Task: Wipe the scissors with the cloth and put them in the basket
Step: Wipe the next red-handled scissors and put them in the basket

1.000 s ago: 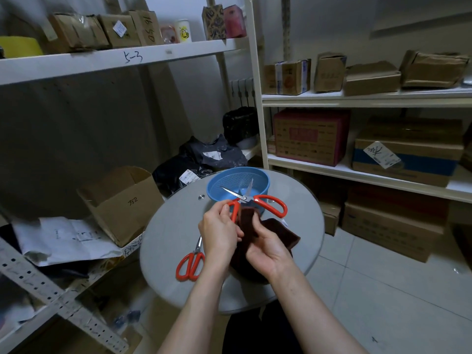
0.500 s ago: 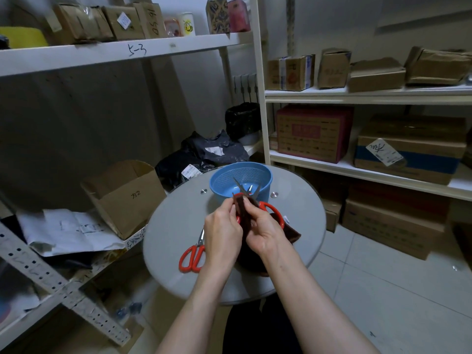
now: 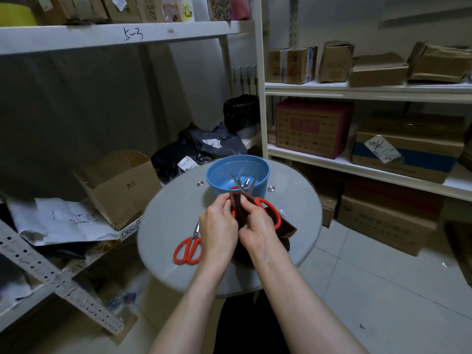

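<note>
A person's left hand (image 3: pixel 219 226) grips red-handled scissors (image 3: pixel 271 211) by the near handle. The right hand (image 3: pixel 255 229) pinches a dark brown cloth (image 3: pixel 238 209) folded over the blades just below their parted tips, both hands held above a round grey table (image 3: pixel 166 221). The tips point toward a blue basket (image 3: pixel 220 172) at the table's far edge (something metal lies inside, too small to identify), the cloth's loose end trails onto the tabletop, and a second pair of scissors (image 3: pixel 189 247) lies flat just left of the left hand.
</note>
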